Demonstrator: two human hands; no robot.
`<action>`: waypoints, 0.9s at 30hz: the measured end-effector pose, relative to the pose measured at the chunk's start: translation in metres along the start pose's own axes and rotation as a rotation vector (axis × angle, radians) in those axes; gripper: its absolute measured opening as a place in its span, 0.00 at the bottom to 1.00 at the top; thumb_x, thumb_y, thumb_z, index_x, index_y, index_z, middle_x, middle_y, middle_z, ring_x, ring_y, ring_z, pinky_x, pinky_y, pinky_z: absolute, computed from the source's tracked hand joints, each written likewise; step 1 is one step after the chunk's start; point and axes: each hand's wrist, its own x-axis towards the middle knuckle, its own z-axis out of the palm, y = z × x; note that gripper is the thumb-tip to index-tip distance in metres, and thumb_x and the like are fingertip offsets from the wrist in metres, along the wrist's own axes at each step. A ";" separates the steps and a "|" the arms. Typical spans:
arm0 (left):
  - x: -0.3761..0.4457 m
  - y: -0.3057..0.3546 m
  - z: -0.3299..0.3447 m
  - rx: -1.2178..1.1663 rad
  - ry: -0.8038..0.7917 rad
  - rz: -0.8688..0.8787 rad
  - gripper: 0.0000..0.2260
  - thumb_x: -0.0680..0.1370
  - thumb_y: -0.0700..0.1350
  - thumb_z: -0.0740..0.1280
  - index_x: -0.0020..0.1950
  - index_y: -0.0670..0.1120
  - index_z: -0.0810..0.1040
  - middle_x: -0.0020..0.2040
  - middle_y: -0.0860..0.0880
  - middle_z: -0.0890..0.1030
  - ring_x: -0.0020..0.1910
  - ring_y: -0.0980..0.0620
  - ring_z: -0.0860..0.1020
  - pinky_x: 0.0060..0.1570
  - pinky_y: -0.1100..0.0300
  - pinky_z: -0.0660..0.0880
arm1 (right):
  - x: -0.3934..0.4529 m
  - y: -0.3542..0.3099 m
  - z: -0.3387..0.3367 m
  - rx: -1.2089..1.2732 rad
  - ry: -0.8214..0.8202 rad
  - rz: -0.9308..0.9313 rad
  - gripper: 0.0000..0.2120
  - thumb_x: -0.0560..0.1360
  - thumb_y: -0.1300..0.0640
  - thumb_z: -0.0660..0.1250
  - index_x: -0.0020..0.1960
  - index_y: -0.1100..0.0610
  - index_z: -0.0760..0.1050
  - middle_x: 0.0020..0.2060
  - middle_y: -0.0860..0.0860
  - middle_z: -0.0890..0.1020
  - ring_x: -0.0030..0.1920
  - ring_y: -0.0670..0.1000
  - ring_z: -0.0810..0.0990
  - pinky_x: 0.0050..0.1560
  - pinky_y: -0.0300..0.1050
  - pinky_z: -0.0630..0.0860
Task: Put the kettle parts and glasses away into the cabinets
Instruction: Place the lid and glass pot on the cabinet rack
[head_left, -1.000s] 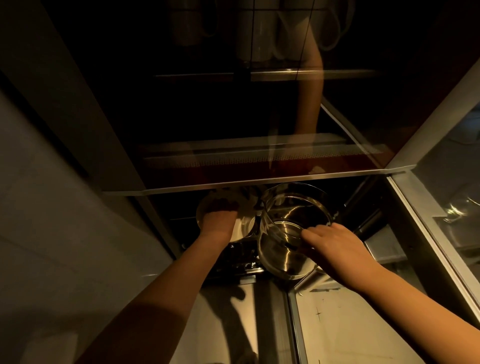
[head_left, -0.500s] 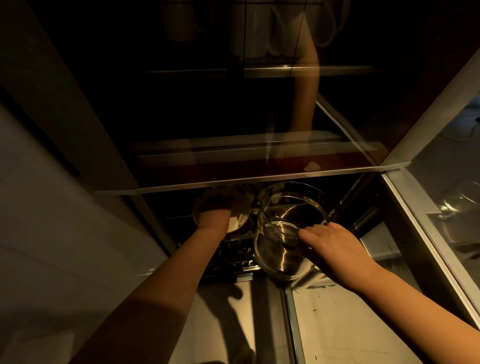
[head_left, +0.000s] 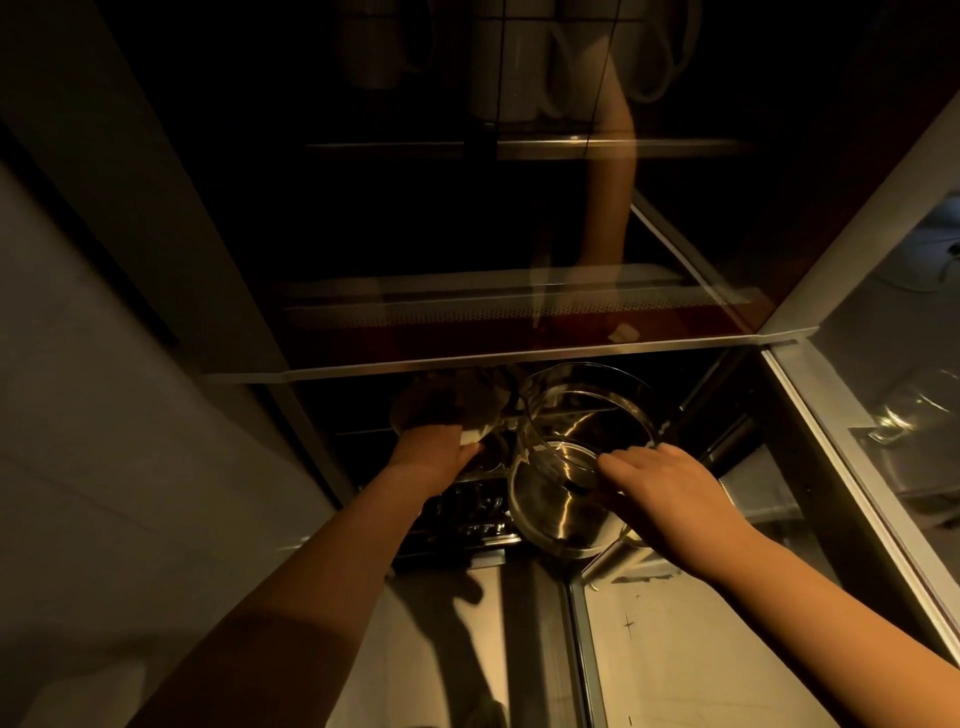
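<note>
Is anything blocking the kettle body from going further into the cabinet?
Nothing visible blocks it. The right hand holds the glass kettle body inside the open cabinet; the left hand reaches in beside it.

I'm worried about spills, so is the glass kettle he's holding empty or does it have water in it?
Looks empty: through the clear kettle wall the shiny metal base shows plainly with no waterline, though dim light leaves some doubt. The right hand grips it.

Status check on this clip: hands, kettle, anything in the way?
Left hand holds pale round part. Right hand grips glass kettle at cabinet opening. Cabinet door edge close overhead.
</note>
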 end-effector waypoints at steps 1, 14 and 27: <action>-0.001 0.000 0.001 0.042 0.026 0.011 0.15 0.82 0.53 0.56 0.59 0.45 0.74 0.50 0.47 0.76 0.45 0.50 0.74 0.42 0.58 0.69 | 0.000 -0.001 0.000 -0.002 -0.002 -0.002 0.21 0.58 0.59 0.81 0.44 0.49 0.74 0.34 0.44 0.80 0.34 0.46 0.79 0.36 0.40 0.71; -0.041 -0.011 0.056 0.400 0.259 0.254 0.29 0.80 0.47 0.57 0.78 0.46 0.48 0.78 0.45 0.43 0.76 0.46 0.37 0.72 0.45 0.38 | 0.000 -0.007 0.000 -0.012 0.018 -0.011 0.22 0.56 0.58 0.82 0.43 0.48 0.75 0.33 0.43 0.79 0.33 0.45 0.79 0.35 0.39 0.71; -0.033 -0.010 0.059 0.558 0.121 0.118 0.31 0.81 0.50 0.54 0.77 0.42 0.42 0.78 0.43 0.42 0.76 0.43 0.39 0.73 0.40 0.41 | -0.007 -0.012 -0.004 0.027 -0.015 0.016 0.15 0.63 0.58 0.77 0.45 0.48 0.75 0.35 0.43 0.80 0.36 0.45 0.80 0.37 0.40 0.72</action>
